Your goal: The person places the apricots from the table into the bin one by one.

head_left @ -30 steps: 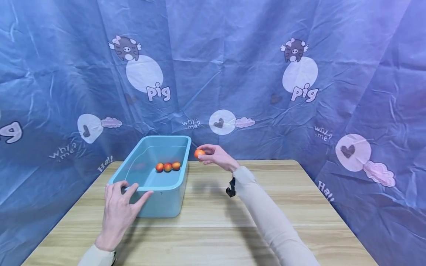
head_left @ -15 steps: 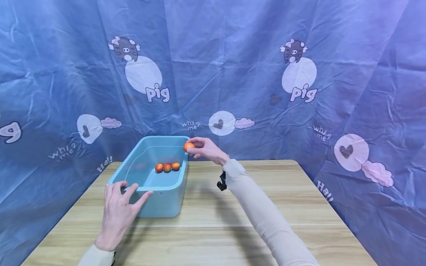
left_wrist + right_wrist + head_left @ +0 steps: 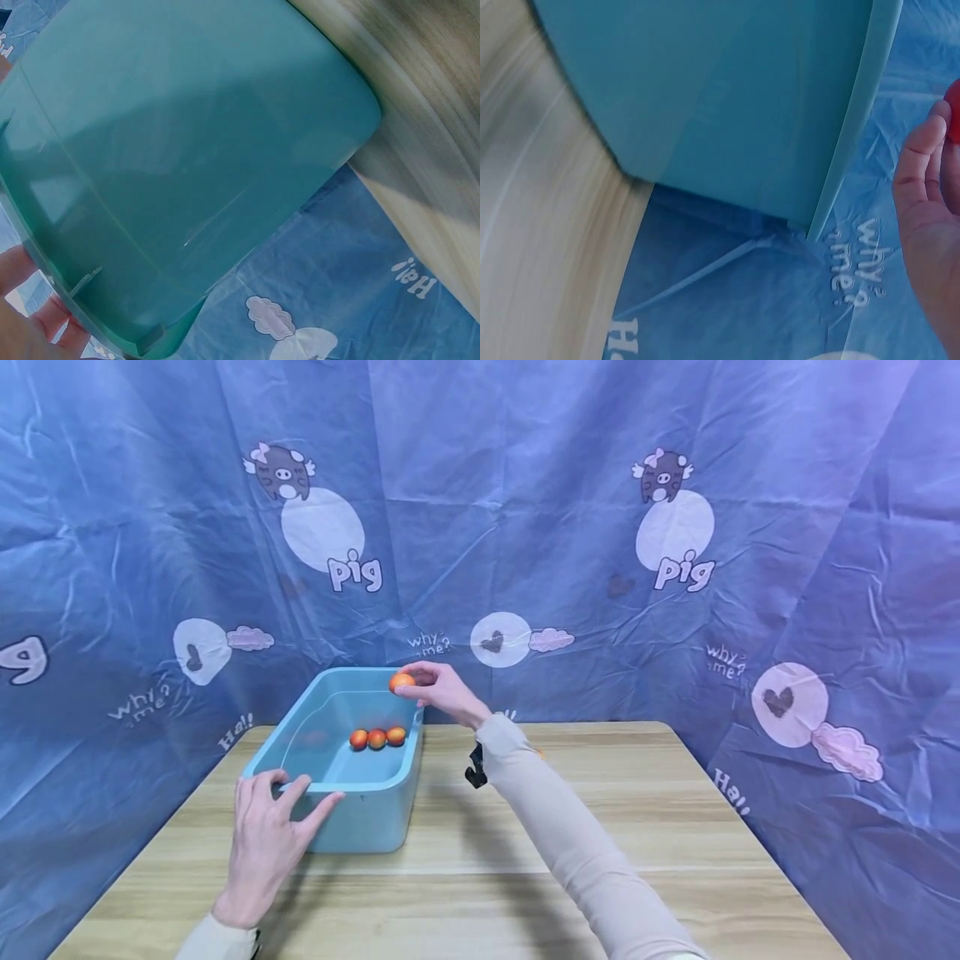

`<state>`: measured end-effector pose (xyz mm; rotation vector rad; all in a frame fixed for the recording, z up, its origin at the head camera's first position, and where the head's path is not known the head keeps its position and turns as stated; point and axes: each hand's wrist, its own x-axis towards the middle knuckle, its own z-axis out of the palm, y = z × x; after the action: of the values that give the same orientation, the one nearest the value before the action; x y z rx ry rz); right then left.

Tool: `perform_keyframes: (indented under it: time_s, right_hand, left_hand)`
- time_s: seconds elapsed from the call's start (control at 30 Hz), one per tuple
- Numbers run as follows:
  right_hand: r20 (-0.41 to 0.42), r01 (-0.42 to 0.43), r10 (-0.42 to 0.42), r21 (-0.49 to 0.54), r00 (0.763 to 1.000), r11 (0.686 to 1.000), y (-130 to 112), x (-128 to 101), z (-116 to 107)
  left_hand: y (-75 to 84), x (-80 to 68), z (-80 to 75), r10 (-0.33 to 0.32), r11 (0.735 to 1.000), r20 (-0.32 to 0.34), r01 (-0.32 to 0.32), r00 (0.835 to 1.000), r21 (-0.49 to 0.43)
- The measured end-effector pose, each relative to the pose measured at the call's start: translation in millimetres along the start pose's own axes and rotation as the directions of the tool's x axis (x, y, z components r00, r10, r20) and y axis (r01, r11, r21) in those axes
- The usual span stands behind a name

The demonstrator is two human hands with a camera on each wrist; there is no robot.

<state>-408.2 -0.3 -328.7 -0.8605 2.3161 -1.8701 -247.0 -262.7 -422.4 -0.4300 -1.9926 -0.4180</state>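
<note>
Pinching an orange fruit (image 3: 402,682) over the blue tub's (image 3: 330,787) far rim, the right hand (image 3: 442,689) risks dropping it outside; the left hand (image 3: 266,835), fingers spread, steadies the near rim on the desk (image 3: 480,877).

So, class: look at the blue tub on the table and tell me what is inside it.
Three small orange-red fruits lie in a row on the floor of the blue tub, near its right wall. The near wall hides the nearest strip of floor. A fourth fruit is held above the rim by the right hand.
</note>
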Motion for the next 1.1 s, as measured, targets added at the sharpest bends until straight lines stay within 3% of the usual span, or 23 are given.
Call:
perform_keyframes:
  time_s: [0.53, 0.83, 1.1]
  right_hand:
    - [-0.044, 0.001, 0.000, 0.033, 0.999, 0.999, -6, 18, 43]
    - [-0.067, -0.082, 0.079, -0.048, 0.995, 0.995, 1, 17, 55]
    - [-0.096, -0.091, 0.085, -0.063, 0.992, 0.994, 2, 17, 60]
  left_hand:
    - [2.9, -0.5, 2.2, 0.002, 1.000, -0.014, -0.002, 1.000, -0.011]
    - [4.6, -0.9, 2.2, 0.009, 1.000, -0.006, -0.009, 1.000, -0.012]
    - [2.7, -2.2, 1.1, 0.013, 1.000, -0.011, -0.013, 1.000, 0.001]
